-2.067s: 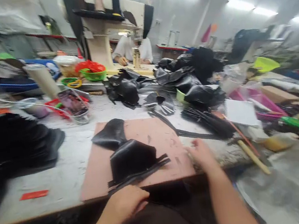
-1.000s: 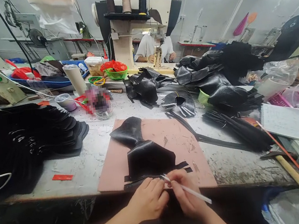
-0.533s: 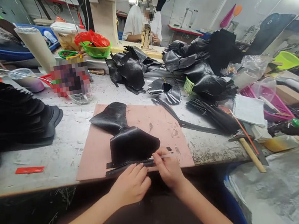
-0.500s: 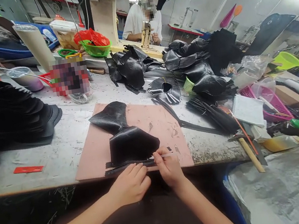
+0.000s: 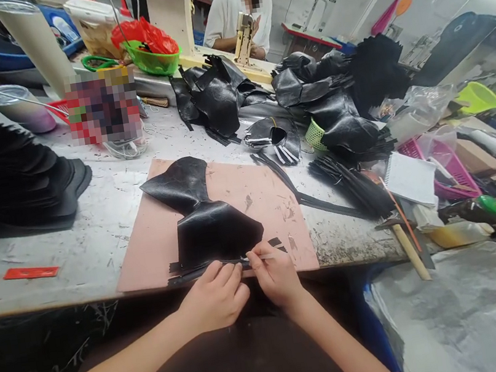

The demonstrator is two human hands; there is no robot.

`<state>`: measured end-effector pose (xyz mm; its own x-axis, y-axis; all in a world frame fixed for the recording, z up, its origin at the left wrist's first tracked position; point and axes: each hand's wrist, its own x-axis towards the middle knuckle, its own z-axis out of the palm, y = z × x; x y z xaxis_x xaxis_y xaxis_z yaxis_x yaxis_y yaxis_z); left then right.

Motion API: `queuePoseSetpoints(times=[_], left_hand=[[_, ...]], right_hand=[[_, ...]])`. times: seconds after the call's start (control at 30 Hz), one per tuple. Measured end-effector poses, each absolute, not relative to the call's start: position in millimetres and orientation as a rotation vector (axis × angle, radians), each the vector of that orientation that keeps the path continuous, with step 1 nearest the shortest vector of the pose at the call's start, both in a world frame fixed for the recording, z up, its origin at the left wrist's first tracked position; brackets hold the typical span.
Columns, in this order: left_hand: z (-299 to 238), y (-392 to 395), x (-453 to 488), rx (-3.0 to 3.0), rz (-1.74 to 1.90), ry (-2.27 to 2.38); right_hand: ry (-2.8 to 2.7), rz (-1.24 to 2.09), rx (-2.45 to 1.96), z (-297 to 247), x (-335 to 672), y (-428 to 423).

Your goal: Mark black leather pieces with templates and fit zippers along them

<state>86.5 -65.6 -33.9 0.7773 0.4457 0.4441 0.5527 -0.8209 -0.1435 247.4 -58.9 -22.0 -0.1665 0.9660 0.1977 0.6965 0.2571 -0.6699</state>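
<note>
At the near edge of the tabletop (image 5: pixel 96 233), at 6 o'clock on the pink cutting board (image 5: pixel 253 191), I see both hands meet at the black leather piece (image 5: pixel 215 231). The left hand (image 5: pixel 215 293) is loosely open and grips nothing, its fingertips pressing a black strip (image 5: pixel 186 273) along the leather's near edge. The right hand (image 5: pixel 277 276), just beside it at 3 o'clock, is pinched closed on a thin white stick (image 5: pixel 265 257) lying along that edge. A wooden-handled hammer (image 5: pixel 408 244) lies well apart at 3 o'clock.
</note>
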Motion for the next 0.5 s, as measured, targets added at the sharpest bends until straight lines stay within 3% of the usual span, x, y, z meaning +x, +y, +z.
queuePoseSetpoints(times=[0.5], left_hand=[[-34.7, -65.9, 87.9, -2.706, -0.569, -0.777]], right_hand=[[-1.922, 0.594, -1.509, -20.6, 247.5, -58.9]])
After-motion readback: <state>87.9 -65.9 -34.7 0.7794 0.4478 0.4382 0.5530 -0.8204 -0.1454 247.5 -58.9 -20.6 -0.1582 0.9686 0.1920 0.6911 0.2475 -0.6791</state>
